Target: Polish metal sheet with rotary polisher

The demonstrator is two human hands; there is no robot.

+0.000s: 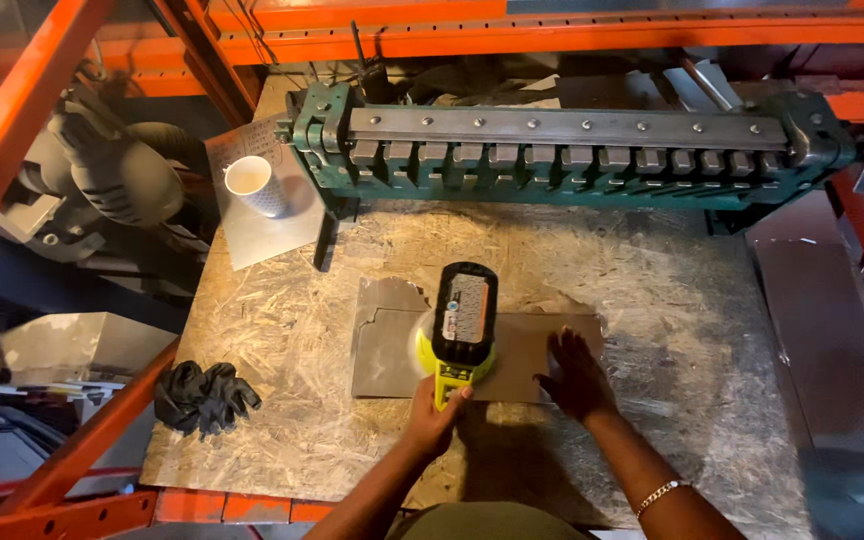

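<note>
Chipboard bench (282,330) | left hand (436,412) gripped sander (460,325) on metal sheet (384,345) | right hand (576,375) spread flat beside sander | I judged steadier pressure needed

Bench open R of hand (577,375); metal brake (562,145) blocks back.

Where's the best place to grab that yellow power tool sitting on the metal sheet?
Probably the yellow handle at the near end of the power tool, reached from the person's side. It is narrow and sticks out toward them, and the left hand grips it there now. The black battery on top looks too wide. The right hand presses the metal sheet.
</note>
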